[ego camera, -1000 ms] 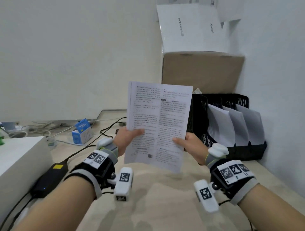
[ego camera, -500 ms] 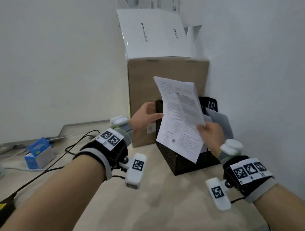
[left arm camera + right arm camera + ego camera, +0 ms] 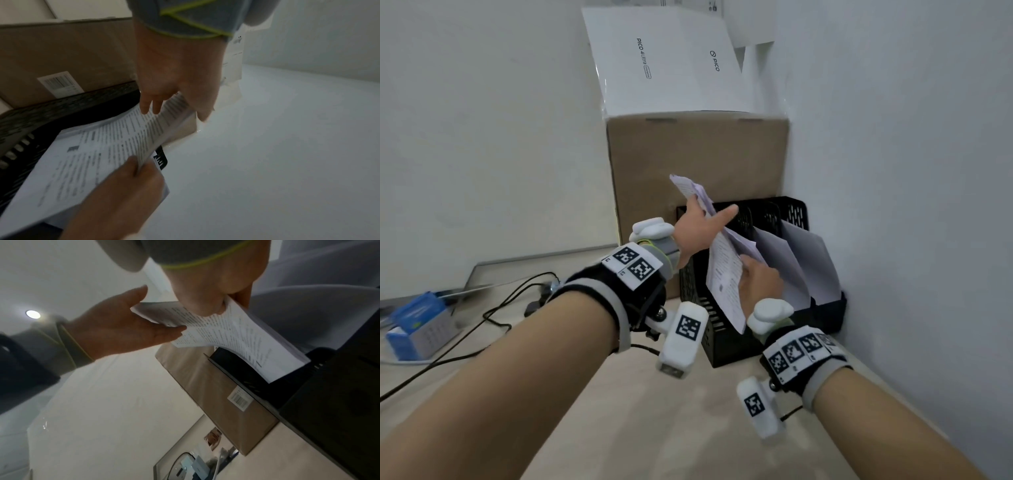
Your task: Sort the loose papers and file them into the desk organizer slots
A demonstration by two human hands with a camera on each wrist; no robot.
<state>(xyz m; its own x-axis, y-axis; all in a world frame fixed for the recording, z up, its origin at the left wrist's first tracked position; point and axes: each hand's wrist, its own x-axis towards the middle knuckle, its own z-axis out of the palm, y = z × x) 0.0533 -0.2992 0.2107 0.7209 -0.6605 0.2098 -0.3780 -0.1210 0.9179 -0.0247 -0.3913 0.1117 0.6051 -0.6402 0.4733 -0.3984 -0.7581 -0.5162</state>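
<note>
Already two far-right slots of the black organizer hold white sheets, so filing seems well along. Now the right hand pinches a printed sheaf tilted over the near-left slot, its lower edge entering, while the left hand, fingers straight, steadies the top edge.

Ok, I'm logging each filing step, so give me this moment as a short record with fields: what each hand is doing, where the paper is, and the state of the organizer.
right hand: pinches the printed papers at their near edge
left hand: fingers straight, steadying the papers' upper end
papers: tilted, lower end going into the black desk organizer's slot nearest the cardboard box
other slots: white sheets already stand in those farther right
step: insertion not yet finished
</note>
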